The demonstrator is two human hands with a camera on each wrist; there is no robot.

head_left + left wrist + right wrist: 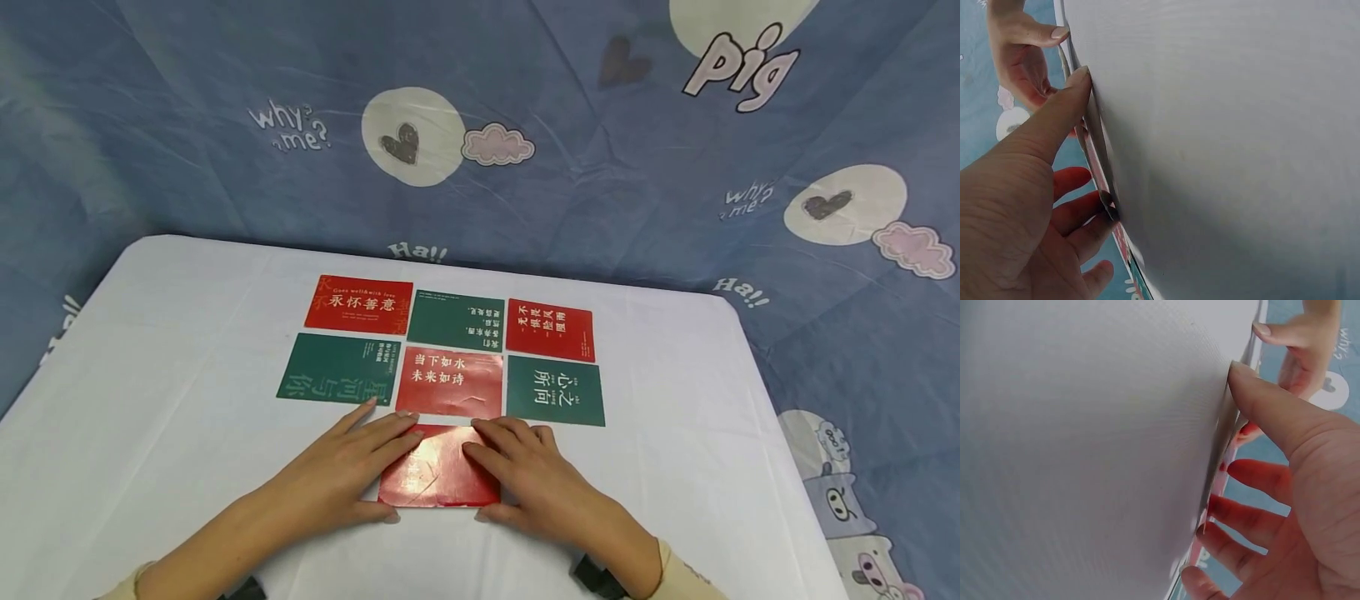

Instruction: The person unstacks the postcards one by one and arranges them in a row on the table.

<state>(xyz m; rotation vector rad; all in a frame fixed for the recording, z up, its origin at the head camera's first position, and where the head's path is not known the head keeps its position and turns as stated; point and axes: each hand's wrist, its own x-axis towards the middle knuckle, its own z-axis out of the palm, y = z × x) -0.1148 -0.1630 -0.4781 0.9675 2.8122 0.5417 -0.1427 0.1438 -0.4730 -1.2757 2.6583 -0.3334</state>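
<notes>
A glossy red card [438, 471] with a creased, shiny surface lies on the white cloth at the front middle. My left hand [341, 467] rests at its left side, fingers spread over the upper left part and thumb by the lower left corner. On the opposite side my right hand [536, 471] touches the card, its fingertips on the upper right part and its thumb near the lower right corner. In the left wrist view the left thumb [1063, 115] lies along the near edge. The right thumb [1266, 403] does likewise in the right wrist view.
Just beyond the hands, two rows of printed cards lie flat: a red card [358, 305], a green card [442, 321] and a red card [550, 329] behind; a green card [330, 367], a red card [450, 392] and a green card [555, 392] in front. A blue patterned curtain [562, 192] hangs behind the table.
</notes>
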